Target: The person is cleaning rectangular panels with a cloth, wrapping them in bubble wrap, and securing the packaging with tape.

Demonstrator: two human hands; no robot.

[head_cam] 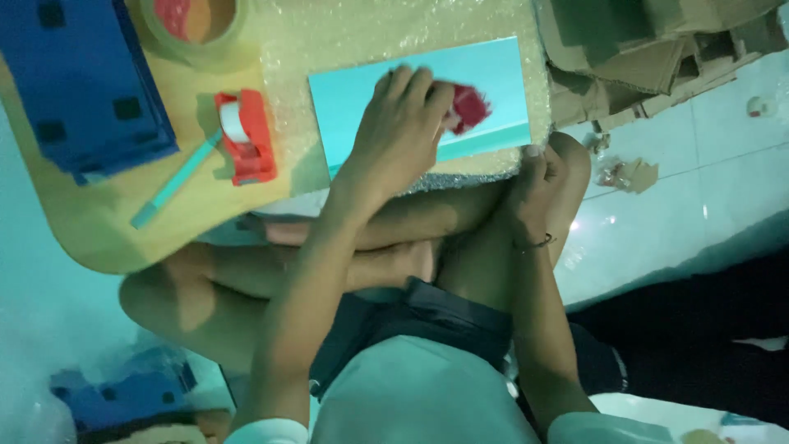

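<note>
My view: pale short sleeves, pale shirt, dark shorts, bare legs. Thin bangle on right wrist; left hand, right hand bare, ungloved.

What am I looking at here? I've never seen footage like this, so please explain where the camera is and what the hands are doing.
The single picture comes from a camera worn on a person's head, looking down at their own lap and crossed legs. The left hand presses flat on a turquoise card with a red shape on it, lying on bubble wrap. The right hand pinches the wrap's near edge. On the low wooden table lie a red tape dispenser, a tape roll and a blue box.
</note>
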